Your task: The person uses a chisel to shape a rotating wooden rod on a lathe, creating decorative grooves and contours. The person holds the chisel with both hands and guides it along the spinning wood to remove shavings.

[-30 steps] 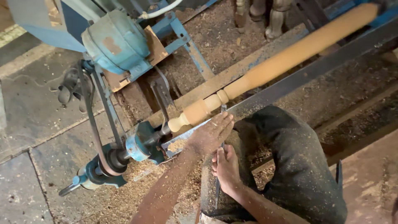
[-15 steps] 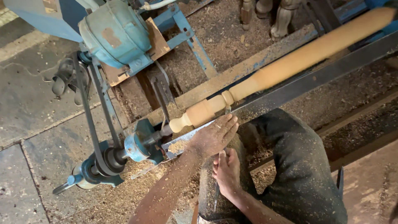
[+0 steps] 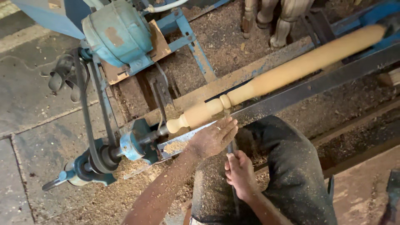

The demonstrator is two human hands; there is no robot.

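Note:
A long pale wooden spindle (image 3: 287,71) is mounted on a lathe, blurred as if turning, with rounded beads near its left end. My left hand (image 3: 213,136) lies flat over a thin metal chisel (image 3: 230,146), pressing it onto the metal tool rest (image 3: 291,96) just below the beads. My right hand (image 3: 239,175) is closed around the chisel's lower part, close to my dusty dark trouser leg (image 3: 287,175). The chisel tip touches the spindle near the beads.
A blue motor (image 3: 116,31) drives a belt (image 3: 85,121) to the blue headstock pulley (image 3: 100,158). Sawdust covers the floor and the lathe bed. Turned wooden legs (image 3: 279,16) stand at the top. Grey stone slabs lie at left.
The view has shifted slightly. My left hand has slid a little right along the tool rest and my right hand has lowered; both stay on the chisel.

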